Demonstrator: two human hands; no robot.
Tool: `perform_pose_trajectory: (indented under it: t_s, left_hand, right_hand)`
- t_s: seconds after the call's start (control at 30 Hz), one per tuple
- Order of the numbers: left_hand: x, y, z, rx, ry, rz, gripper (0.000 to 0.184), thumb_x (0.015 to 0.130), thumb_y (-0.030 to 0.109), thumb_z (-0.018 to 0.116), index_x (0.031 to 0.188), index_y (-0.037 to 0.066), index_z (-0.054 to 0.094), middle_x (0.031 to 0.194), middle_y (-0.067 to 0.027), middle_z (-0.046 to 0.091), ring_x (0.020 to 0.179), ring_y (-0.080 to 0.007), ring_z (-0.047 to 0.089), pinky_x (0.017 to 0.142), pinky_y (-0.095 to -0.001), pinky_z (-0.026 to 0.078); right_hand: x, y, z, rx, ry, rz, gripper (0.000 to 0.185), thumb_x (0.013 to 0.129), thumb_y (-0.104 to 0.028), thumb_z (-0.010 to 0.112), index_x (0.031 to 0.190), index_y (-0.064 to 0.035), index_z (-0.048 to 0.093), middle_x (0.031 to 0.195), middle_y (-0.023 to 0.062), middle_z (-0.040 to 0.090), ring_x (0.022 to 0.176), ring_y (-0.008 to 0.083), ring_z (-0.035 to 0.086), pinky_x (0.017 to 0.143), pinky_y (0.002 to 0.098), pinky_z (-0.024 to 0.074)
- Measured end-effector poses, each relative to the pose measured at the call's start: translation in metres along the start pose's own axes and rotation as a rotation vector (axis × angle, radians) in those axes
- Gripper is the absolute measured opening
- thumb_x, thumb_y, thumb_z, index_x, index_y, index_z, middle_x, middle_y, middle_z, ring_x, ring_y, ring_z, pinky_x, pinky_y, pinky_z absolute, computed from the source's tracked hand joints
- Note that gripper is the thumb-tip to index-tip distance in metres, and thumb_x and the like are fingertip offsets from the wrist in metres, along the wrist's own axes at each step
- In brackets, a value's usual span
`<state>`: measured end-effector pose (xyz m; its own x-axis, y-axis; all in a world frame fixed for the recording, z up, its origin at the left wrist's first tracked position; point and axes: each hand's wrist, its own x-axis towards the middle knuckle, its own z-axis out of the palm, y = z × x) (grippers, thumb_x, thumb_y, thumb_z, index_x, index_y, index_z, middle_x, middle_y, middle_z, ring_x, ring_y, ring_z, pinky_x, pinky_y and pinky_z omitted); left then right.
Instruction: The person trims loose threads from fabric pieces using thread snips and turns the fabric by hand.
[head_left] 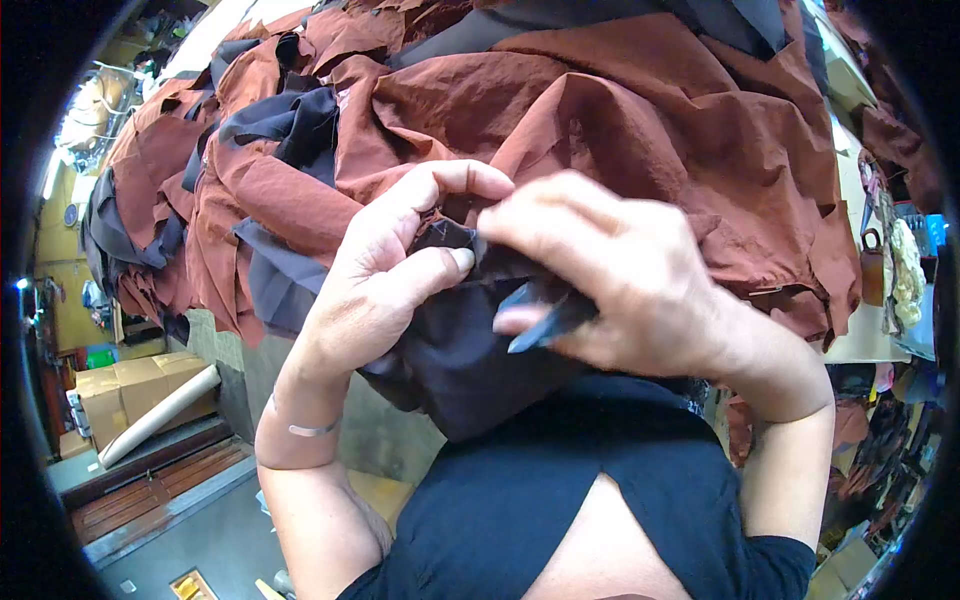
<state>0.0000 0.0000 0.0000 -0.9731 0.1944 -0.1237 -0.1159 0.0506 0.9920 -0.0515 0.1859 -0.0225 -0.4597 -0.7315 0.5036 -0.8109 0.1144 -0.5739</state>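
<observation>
My left hand pinches the edge of a dark cloth between thumb and fingers, where loose threads show. Close beside it on the right, my right hand is curled and partly smeared by motion, its fingertips at the same cloth edge. A small blue tool sits within the right hand, its pointed ends showing near the thumb. Reddish-brown cloth lies heaped behind both hands, and the dark cloth hangs down toward my lap.
More brown and dark grey pieces are piled at the left. A cardboard box with a pale roll stands on the lower left. At the right edge are scissors and cloth scraps.
</observation>
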Motion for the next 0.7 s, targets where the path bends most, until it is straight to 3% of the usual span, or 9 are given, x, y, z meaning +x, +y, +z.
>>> perform_pose_trajectory:
  t_s: [0.07, 0.17, 0.2, 0.3, 0.4, 0.5, 0.57, 0.67, 0.7]
  left_hand:
    - [0.000, 0.002, 0.000, -0.086, 0.009, -0.005, 0.029, 0.080, 0.003, 0.052, 0.109, -0.001, 0.050, 0.100, -0.0031, 0.051, 0.089, -0.0076, 0.048, 0.082, -0.0196, 0.037]
    - [-0.001, 0.005, -0.005, -0.170, 0.049, -0.090, 0.028, 0.078, 0.001, 0.052, 0.106, -0.001, 0.051, 0.094, -0.0009, 0.052, 0.083, -0.0071, 0.049, 0.077, -0.0193, 0.039]
    - [-0.001, 0.006, -0.002, -0.090, 0.054, -0.093, 0.025, 0.077, 0.001, 0.054, 0.102, -0.001, 0.053, 0.090, -0.0004, 0.053, 0.080, -0.0067, 0.049, 0.073, -0.0193, 0.040]
    - [0.002, 0.005, -0.001, 0.460, 0.083, 0.162, 0.021, 0.075, 0.007, 0.056, 0.095, -0.001, 0.056, 0.088, -0.0027, 0.053, 0.088, -0.0097, 0.049, 0.081, -0.0220, 0.038]
    - [0.004, 0.003, -0.008, 0.525, 0.027, 0.215, 0.023, 0.073, 0.005, 0.057, 0.095, -0.002, 0.059, 0.093, -0.0063, 0.057, 0.092, -0.0138, 0.050, 0.085, -0.0261, 0.037]
    - [0.003, 0.006, -0.012, 0.554, -0.032, 0.222, 0.033, 0.070, 0.007, 0.059, 0.101, -0.003, 0.059, 0.100, -0.0092, 0.058, 0.096, -0.0170, 0.051, 0.090, -0.0282, 0.034]
    - [0.002, 0.007, -0.012, 0.519, -0.034, 0.205, 0.036, 0.069, 0.009, 0.060, 0.102, -0.004, 0.058, 0.101, -0.0091, 0.058, 0.098, -0.0172, 0.051, 0.091, -0.0281, 0.033]
    - [0.001, 0.010, -0.012, 0.443, -0.020, 0.156, 0.041, 0.067, 0.010, 0.062, 0.105, -0.005, 0.057, 0.105, -0.0091, 0.057, 0.101, -0.0176, 0.050, 0.093, -0.0283, 0.032]
    - [0.000, 0.010, -0.012, 0.411, -0.021, 0.135, 0.042, 0.067, 0.010, 0.062, 0.106, -0.005, 0.056, 0.105, -0.0090, 0.057, 0.102, -0.0174, 0.050, 0.094, -0.0281, 0.032]
  right_hand:
    - [-0.009, -0.004, 0.011, -0.072, 0.017, -0.033, 0.048, 0.061, -0.013, 0.071, 0.105, -0.0023, 0.056, 0.090, 0.0122, 0.056, 0.067, 0.0249, 0.059, 0.057, 0.0303, 0.0490]
    - [-0.015, -0.005, 0.021, -0.409, 0.057, -0.268, 0.045, 0.062, -0.013, 0.060, 0.106, -0.0032, 0.060, 0.095, 0.0093, 0.057, 0.053, 0.0097, 0.050, 0.046, 0.0227, 0.0377]
    - [-0.017, -0.004, 0.028, -0.490, 0.119, -0.323, 0.044, 0.061, -0.013, 0.057, 0.103, -0.0040, 0.063, 0.097, 0.0086, 0.057, 0.048, 0.0051, 0.042, 0.045, 0.0205, 0.0328]
    - [-0.023, -0.005, 0.033, -0.596, 0.108, -0.353, 0.039, 0.064, -0.013, 0.057, 0.101, -0.0046, 0.064, 0.099, 0.0099, 0.058, 0.046, 0.0052, 0.040, 0.045, 0.0201, 0.0318]
    - [-0.024, -0.003, 0.028, -0.549, 0.086, -0.328, 0.030, 0.068, -0.018, 0.054, 0.093, -0.0038, 0.063, 0.095, 0.0081, 0.058, 0.048, 0.0070, 0.044, 0.048, 0.0215, 0.0350]
    - [-0.026, 0.001, 0.024, -0.302, 0.047, -0.207, 0.037, 0.067, -0.019, 0.055, 0.102, -0.0049, 0.059, 0.098, 0.0091, 0.057, 0.052, 0.0112, 0.053, 0.049, 0.0238, 0.0414]
    - [-0.025, 0.002, 0.016, 0.022, 0.021, -0.062, 0.056, 0.059, -0.015, 0.068, 0.111, -0.0057, 0.049, 0.095, 0.0116, 0.056, 0.065, 0.0232, 0.059, 0.055, 0.0312, 0.0477]
    - [-0.023, 0.003, 0.003, 0.307, 0.101, 0.140, 0.062, 0.073, -0.015, 0.065, 0.124, -0.0035, 0.032, 0.090, 0.0121, 0.049, 0.077, 0.0150, 0.052, 0.064, 0.0269, 0.0428]
    - [-0.021, 0.002, 0.003, 0.282, 0.136, 0.173, 0.057, 0.075, -0.011, 0.063, 0.123, -0.0034, 0.034, 0.092, 0.0119, 0.050, 0.079, 0.0160, 0.052, 0.067, 0.0284, 0.0431]
